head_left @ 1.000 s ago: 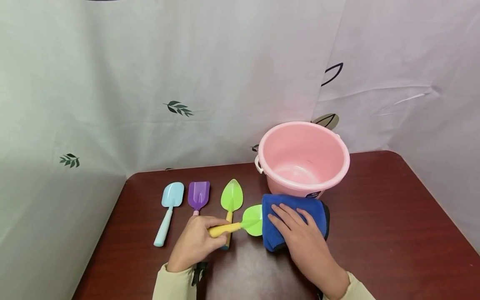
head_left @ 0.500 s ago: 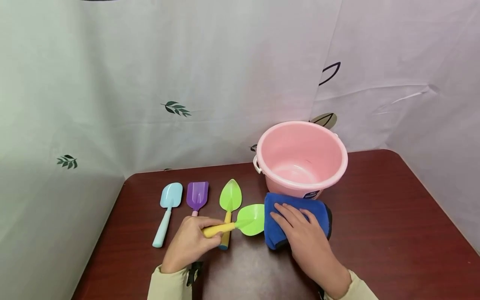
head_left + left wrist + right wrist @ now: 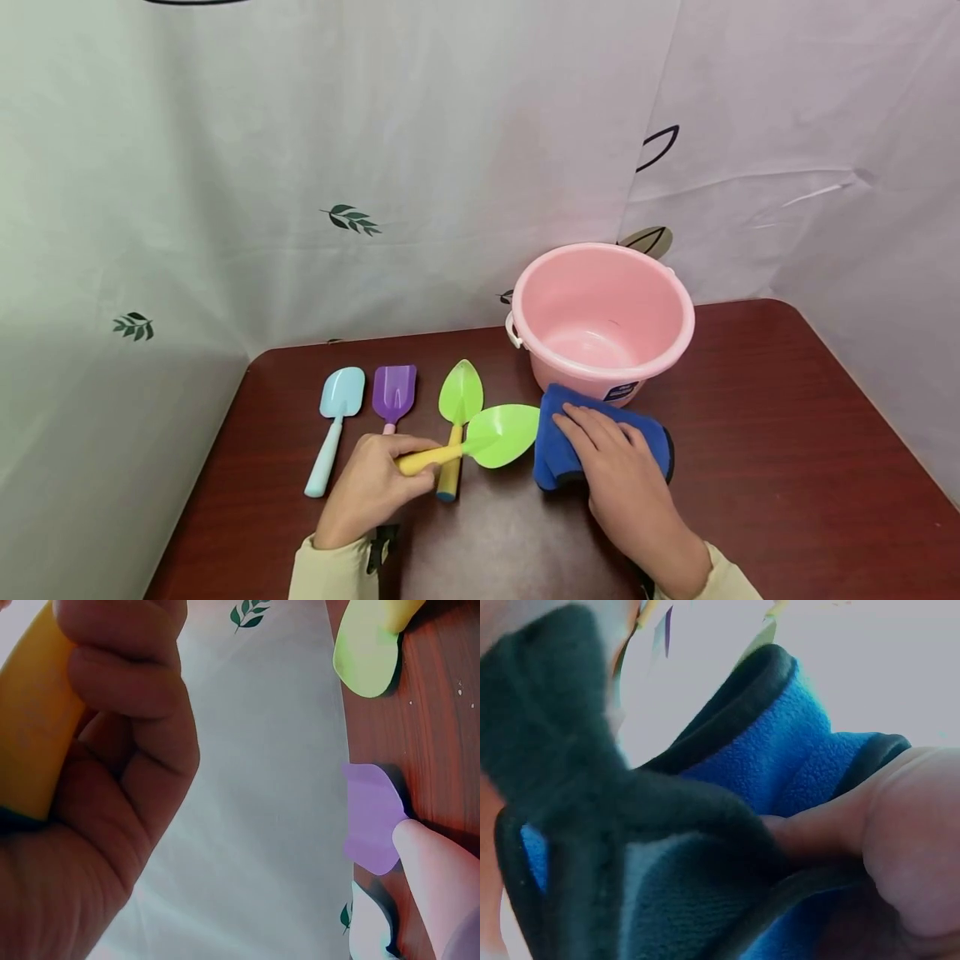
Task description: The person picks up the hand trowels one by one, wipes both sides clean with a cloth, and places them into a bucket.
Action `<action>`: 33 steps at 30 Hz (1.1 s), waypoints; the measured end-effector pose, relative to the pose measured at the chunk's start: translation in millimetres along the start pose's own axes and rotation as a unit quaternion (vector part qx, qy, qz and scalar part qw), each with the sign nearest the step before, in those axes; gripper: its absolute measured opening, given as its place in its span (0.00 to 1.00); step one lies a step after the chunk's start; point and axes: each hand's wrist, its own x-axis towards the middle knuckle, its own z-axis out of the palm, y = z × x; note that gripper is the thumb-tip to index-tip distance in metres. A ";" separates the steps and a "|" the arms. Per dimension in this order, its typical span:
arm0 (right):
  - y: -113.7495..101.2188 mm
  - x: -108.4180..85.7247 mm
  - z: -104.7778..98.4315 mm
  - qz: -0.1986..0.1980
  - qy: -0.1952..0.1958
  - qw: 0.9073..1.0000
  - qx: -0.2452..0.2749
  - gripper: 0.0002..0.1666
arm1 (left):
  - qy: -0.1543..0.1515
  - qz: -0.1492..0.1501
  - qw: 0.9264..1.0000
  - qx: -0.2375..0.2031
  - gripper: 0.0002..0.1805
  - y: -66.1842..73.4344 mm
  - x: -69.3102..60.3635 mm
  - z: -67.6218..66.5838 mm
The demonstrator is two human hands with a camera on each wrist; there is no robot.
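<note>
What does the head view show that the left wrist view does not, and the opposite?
Only the head view shows the bucket, the cloth, the right hand on it and the held trowel's green blade.
Only the left wrist view shows the dark end of that trowel's handle and the left hand's palm side.
Both show the left hand gripping that handle, the purple shovel, the blue shovel, the lying trowel and the table.
</note>
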 end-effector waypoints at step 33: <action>-2.1 -2.8 -4.7 -0.013 0.082 0.996 0.044 0.40 | -0.030 -0.030 0.998 0.038 0.15 4.0 4.8 8.8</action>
